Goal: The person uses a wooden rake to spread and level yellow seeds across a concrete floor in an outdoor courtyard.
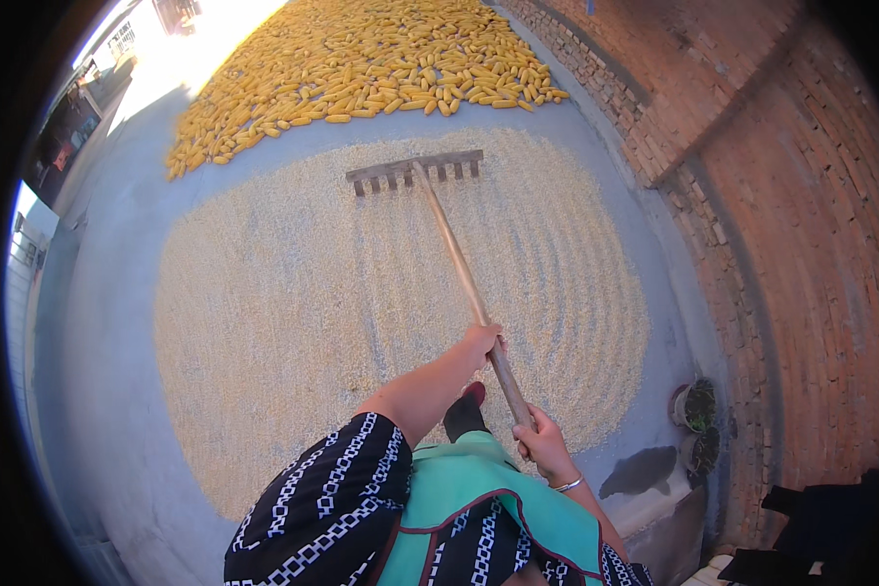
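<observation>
A wooden rake point(462, 264) reaches away from me, its toothed head point(415, 171) resting at the far part of a wide layer of pale grain point(264, 322) spread over the floor. My left hand point(483, 342) is wrapped round the middle of the handle. Nearer to my body, my right hand point(545, 444), with a bracelet at the wrist, grips the handle's near end. Curved furrows run through the grain on the right of the rake. One of my shoes point(474, 393) shows beneath the handle, at the grain.
Many yellow corn cobs point(361, 73) cover the floor beyond the grain. A brick wall point(801, 244) rises along the right side. Two potted plants point(695, 405) stand near its base, beside a dark wet patch point(640, 472). Grey concrete floor point(117, 293) borders the grain on the left.
</observation>
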### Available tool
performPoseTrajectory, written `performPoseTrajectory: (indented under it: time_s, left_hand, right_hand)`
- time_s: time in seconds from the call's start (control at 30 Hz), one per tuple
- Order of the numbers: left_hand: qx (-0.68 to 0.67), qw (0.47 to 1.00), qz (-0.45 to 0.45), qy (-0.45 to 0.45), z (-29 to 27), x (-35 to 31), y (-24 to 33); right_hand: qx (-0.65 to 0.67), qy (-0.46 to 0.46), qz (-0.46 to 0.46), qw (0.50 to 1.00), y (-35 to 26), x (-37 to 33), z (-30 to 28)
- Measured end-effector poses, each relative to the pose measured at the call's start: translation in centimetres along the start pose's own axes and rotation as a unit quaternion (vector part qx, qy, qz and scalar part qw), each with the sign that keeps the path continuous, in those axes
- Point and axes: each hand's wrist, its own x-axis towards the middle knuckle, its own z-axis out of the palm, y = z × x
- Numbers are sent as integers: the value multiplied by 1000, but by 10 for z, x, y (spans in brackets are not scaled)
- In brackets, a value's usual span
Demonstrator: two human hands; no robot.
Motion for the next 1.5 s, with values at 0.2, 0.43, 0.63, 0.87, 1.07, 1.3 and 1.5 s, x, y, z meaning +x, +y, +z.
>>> performPoseTrajectory:
  time_s: [0.2,0.43,0.63,0.87,1.07,1.3,1.5]
  left_hand:
    - [-2,997,65,40,8,54,118]
    - [18,990,122,72,-39,125,235]
    - [50,980,147,122,-113,143,319]
    - [51,978,151,138,-234,121,366]
    - [106,973,117,165,-328,76,329]
    - [103,977,111,152,-388,-24,220]
    - [93,988,68,102,-405,-127,120]
  right_hand:
    - [2,-48,-19,999,-96,136,34]
    - [-71,-74,-11,995,-172,248,110]
    - [-54,-101,-14,993,-202,309,205]
    - [-48,-155,-19,987,-198,324,327]
    - [-37,-174,-23,984,-132,283,393]
    - [-52,-176,-33,982,-20,169,420]
    - [-85,-162,-6,983,35,32,422]
